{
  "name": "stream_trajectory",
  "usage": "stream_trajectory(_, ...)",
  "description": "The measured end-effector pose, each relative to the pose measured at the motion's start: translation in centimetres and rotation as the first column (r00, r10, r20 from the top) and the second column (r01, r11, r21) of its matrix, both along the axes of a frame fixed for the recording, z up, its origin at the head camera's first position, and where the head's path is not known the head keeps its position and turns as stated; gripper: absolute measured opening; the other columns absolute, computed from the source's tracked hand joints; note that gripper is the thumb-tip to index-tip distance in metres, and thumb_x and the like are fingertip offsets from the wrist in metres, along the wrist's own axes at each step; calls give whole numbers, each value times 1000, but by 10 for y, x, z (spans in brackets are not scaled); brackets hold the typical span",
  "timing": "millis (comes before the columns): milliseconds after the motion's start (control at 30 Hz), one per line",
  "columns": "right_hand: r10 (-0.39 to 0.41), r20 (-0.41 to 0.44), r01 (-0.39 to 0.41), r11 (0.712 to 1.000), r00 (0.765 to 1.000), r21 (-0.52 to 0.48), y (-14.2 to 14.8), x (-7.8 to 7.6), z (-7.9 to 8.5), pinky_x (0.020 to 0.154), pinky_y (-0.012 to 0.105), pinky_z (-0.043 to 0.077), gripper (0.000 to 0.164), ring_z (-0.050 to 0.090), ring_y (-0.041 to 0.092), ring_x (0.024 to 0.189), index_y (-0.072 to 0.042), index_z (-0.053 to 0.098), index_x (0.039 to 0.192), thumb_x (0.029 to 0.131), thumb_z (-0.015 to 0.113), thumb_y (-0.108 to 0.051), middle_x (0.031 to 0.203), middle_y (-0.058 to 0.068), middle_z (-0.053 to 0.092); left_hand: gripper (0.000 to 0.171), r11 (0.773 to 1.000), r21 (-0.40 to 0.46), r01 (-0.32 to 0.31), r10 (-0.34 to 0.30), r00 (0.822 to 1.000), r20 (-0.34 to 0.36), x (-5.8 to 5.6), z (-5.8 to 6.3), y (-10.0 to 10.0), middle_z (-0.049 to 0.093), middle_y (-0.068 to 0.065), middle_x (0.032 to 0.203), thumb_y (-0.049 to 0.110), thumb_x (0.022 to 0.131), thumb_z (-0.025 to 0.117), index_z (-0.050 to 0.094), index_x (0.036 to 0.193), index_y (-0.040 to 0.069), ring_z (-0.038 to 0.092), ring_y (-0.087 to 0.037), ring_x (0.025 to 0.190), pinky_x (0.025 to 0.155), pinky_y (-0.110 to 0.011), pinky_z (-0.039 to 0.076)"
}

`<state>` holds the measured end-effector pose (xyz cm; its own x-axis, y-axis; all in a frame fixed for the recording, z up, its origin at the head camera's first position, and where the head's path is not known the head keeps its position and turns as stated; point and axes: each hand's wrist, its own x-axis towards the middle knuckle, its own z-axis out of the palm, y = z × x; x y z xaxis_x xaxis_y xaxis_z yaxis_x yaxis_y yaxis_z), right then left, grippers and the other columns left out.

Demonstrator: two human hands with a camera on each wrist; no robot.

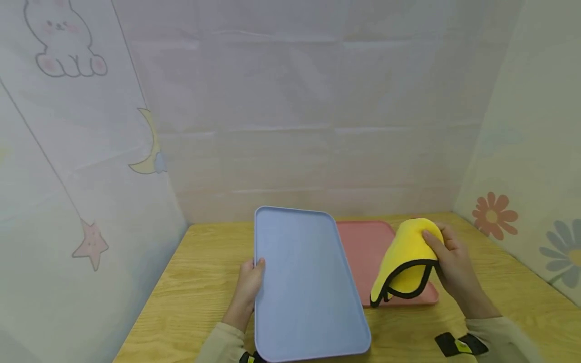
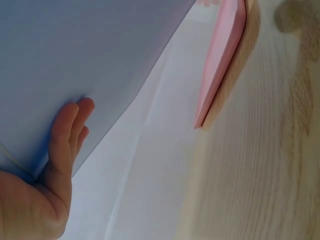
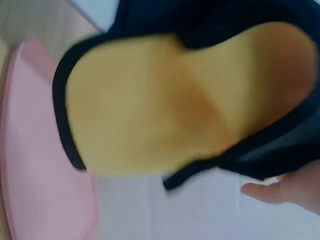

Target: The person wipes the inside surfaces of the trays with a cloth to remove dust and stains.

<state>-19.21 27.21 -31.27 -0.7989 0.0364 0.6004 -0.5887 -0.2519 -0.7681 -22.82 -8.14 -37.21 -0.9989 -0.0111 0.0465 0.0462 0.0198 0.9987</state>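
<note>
A light blue tray (image 1: 304, 282) is held up tilted over the table, its inner face toward me in the head view. My left hand (image 1: 249, 282) grips its left edge, thumb on the front; the left wrist view shows the fingers (image 2: 64, 127) against its underside. My right hand (image 1: 454, 262) pinches a folded yellow cloth (image 1: 410, 247) with black edging, thumb on top. The cloth hangs in loose folds over the right part of a pink tray (image 1: 363, 247). In the right wrist view the cloth (image 3: 130, 110) fills much of the picture.
The pink tray lies flat on the wooden table (image 1: 195, 282), partly hidden behind the blue tray and the cloth. Pale sheets with printed drawings form a back wall (image 1: 317, 101) and side walls around the table.
</note>
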Motion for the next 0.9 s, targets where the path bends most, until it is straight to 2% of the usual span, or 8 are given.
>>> stream_trajectory(100,-11,26,11,1000,1000,-3,-19,-10,-2,55,18,46,17,55,9,65,-7,54,97,94,39,-1,83,2,54,33,1000,-6,2,-2,1000,-2,2,1,1,55,-9,82,11,96,32,47,109,-15,51,-15,72,64,-28,42)
stream_trajectory(167,-76,46,74,997,996,34,-34,-17,-2,55,19,45,12,54,8,65,-6,55,96,94,44,-4,82,2,55,33,1000,-11,9,-9,1000,-9,3,2,2,55,-10,83,11,96,32,47,110,-16,51,-15,72,64,-29,43)
stream_trajectory(233,-165,56,157,978,985,137,-50,-22,0,53,20,45,10,52,9,63,-2,55,97,93,47,-7,80,2,54,34,1000,-16,17,-17,1000,-19,4,4,4,55,-10,84,12,96,33,46,110,-16,51,-15,73,64,-29,43)
stream_trajectory(367,-316,-4,294,881,949,371,-83,-33,6,52,22,45,15,51,12,60,5,57,98,90,53,-8,77,6,55,34,1000,-12,28,-29,999,-27,7,5,6,55,-10,83,12,96,33,46,110,-17,51,-15,73,63,-29,43)
stream_trajectory(467,-358,-99,359,798,928,485,-105,-44,8,56,23,45,15,51,15,64,4,61,97,87,58,-7,81,10,57,33,999,-2,35,-35,999,-26,8,3,8,56,-9,82,11,96,33,47,110,-16,52,-14,71,63,-29,43)
stream_trajectory(567,-353,-210,410,740,912,533,-125,-56,10,60,24,43,14,49,18,69,3,64,94,84,61,-6,86,12,59,33,999,9,49,-49,998,-32,10,2,11,56,-10,83,11,96,34,47,111,-16,52,-14,72,63,-29,43)
stream_trajectory(800,-301,-306,428,686,903,589,-163,-75,13,65,34,44,21,52,23,75,4,65,97,82,63,-10,90,14,62,29,998,45,48,-45,996,-72,13,1,20,57,-10,85,9,95,38,52,103,-15,53,-12,74,67,-28,44)
stream_trajectory(900,-314,-299,432,592,901,681,-175,-80,14,74,41,38,27,53,25,80,1,65,103,83,62,-18,93,13,61,25,996,70,49,-43,996,-73,13,3,24,56,-7,81,6,93,39,54,98,-13,51,-11,73,67,-26,43)
